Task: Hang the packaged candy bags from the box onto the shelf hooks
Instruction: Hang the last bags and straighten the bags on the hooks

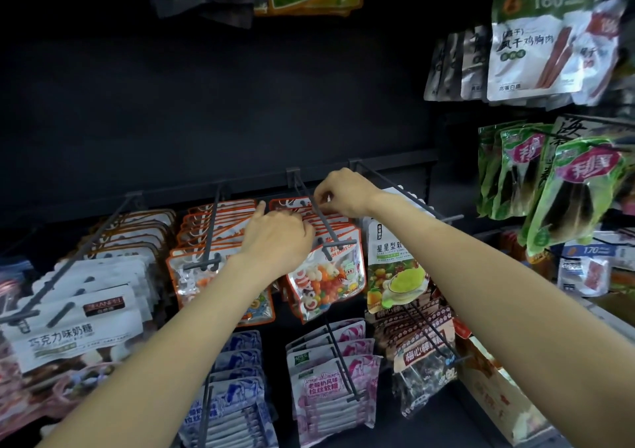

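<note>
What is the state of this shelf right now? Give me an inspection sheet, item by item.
Surface: black back panel with a rail of metal hooks.
Job's things: orange-edged candy bags hang in a row on the middle hook; a second row of the same bags hangs to its left. The box is not identifiable.
Clutter: white milk-candy bags, green star-candy bag, blue bags, pink bags, green pouches.
Hands: left hand rests on the bag tops, fingers curled; right hand pinches a bag top at the hook.
Cables: nothing seen.
Surroundings: dim shop shelving; more packets hang above right.
</note>
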